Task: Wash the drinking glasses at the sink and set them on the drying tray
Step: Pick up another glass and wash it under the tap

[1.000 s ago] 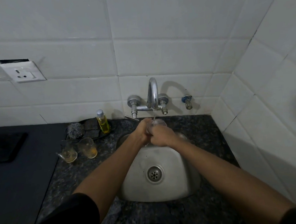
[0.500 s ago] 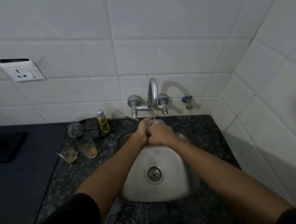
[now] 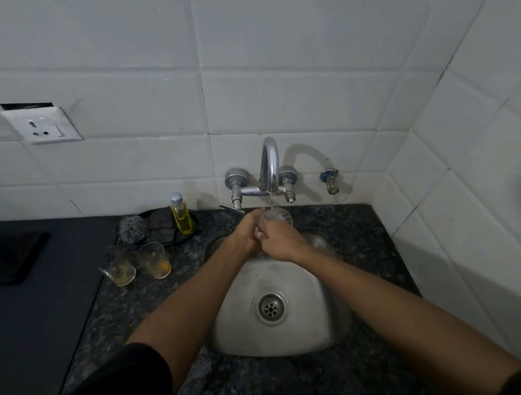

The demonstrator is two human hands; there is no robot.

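Note:
A clear drinking glass (image 3: 277, 217) is held over the steel sink (image 3: 280, 325), right under the chrome tap (image 3: 269, 169), and a thin stream of water runs into it. My left hand (image 3: 248, 233) grips its left side. My right hand (image 3: 282, 240) wraps its lower right side. Two more glasses stand on the counter left of the sink, each with orange-brown residue: one glass (image 3: 154, 260) upright, the other glass (image 3: 119, 267) beside it on the left. No drying tray shows in this view.
A yellow soap bottle (image 3: 181, 215), a steel scourer (image 3: 132, 228) and dark scrub pads (image 3: 162, 227) sit behind the dirty glasses. A wall socket (image 3: 42, 126) is at left, a small valve (image 3: 330, 180) right of the tap. Tiled walls close the back and right.
Both hands stay under the tap with the glass; they have shifted slightly, and the glass rim now shows more clearly above my right hand.

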